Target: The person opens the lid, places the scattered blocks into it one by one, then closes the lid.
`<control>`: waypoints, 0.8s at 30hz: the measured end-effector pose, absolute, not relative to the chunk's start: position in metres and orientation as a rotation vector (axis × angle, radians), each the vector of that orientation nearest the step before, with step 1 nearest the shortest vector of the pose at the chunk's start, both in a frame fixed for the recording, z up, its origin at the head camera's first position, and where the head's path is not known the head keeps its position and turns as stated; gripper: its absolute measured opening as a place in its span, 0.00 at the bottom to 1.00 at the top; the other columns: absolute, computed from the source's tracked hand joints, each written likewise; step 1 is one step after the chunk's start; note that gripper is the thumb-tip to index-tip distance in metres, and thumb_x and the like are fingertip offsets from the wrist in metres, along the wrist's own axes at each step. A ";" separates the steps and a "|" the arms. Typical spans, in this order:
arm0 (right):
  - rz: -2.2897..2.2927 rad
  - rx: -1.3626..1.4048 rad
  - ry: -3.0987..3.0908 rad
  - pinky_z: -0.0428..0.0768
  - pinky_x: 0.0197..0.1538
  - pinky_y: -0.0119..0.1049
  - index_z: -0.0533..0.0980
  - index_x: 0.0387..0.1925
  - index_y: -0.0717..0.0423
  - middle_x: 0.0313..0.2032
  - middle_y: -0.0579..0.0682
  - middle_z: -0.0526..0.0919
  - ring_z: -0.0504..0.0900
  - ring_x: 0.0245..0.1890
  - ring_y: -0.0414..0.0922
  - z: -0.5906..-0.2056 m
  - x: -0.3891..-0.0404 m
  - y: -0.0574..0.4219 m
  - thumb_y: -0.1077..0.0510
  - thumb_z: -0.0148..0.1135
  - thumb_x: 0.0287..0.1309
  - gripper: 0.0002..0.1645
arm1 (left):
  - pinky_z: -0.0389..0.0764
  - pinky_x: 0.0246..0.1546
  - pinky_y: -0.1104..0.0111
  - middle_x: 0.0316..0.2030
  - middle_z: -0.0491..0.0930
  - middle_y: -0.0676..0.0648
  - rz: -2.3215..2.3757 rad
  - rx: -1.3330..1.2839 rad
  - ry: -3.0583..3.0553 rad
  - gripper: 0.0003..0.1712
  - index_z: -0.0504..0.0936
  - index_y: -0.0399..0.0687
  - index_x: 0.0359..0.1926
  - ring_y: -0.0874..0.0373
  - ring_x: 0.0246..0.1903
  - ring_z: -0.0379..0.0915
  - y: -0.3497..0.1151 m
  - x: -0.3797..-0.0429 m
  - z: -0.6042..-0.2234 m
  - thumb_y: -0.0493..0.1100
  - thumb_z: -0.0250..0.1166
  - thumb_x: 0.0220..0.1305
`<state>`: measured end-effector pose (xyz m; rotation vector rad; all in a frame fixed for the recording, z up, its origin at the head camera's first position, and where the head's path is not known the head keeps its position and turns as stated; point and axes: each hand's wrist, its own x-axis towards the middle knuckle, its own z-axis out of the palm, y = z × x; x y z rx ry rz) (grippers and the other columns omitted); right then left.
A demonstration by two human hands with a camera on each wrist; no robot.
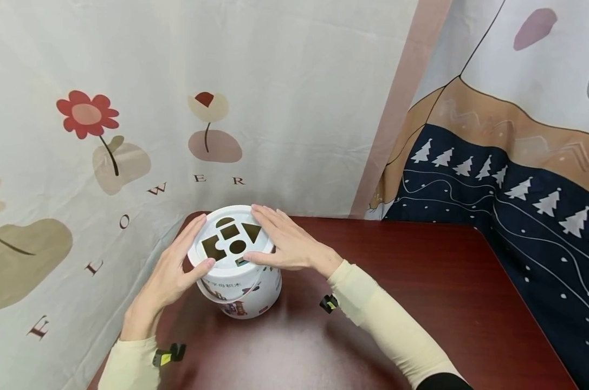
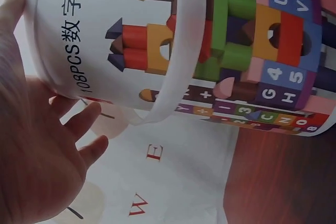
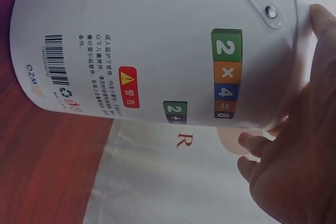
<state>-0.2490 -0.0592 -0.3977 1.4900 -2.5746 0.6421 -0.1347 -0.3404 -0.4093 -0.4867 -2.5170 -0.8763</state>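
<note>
A white toy-block bucket (image 1: 263, 295) stands on the table under a white lid (image 1: 252, 247) cut with shaped holes, among them a triangle, a circle and a square. My left hand (image 1: 169, 276) grips the lid's left edge, thumb on top and fingers down the side. On the right edge my right hand (image 1: 294, 244) holds the rim the same way, its thumb beside a small slot. The left wrist view shows printed colourful blocks and a white carrying handle (image 2: 190, 40) hanging across the front. A barcode (image 3: 54, 59) and a warning label appear in the right wrist view.
The dark red wooden table (image 1: 396, 292) stretches to the right of the bucket. Behind and left hangs a pale curtain (image 1: 299, 108) with flowers and letters. A navy cloth (image 1: 518, 260) with white trees borders the table's right side.
</note>
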 end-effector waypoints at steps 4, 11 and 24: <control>0.635 1.483 -2.571 0.41 0.78 0.42 0.49 0.83 0.58 0.81 0.47 0.47 0.39 0.78 0.38 -0.400 -0.248 -0.060 0.20 0.46 0.62 0.64 | 0.54 0.71 0.65 0.77 0.58 0.44 -0.899 -0.486 -2.489 0.53 0.60 0.44 0.80 0.50 0.73 0.53 -0.340 -0.135 -0.413 0.43 0.71 0.55; 0.738 1.486 -2.564 0.44 0.78 0.46 0.50 0.82 0.59 0.81 0.47 0.48 0.42 0.78 0.41 -0.403 -0.246 -0.059 0.22 0.51 0.62 0.63 | 0.50 0.70 0.74 0.77 0.58 0.44 -0.929 -0.499 -2.456 0.53 0.61 0.43 0.80 0.49 0.73 0.54 -0.339 -0.136 -0.418 0.42 0.71 0.54; 0.810 1.451 -2.495 0.46 0.78 0.46 0.53 0.82 0.53 0.80 0.46 0.50 0.36 0.78 0.39 -0.406 -0.237 -0.039 0.29 0.45 0.71 0.51 | 0.57 0.70 0.47 0.75 0.63 0.49 -0.875 -0.389 -2.347 0.52 0.66 0.55 0.79 0.52 0.73 0.55 -0.329 -0.128 -0.399 0.45 0.75 0.51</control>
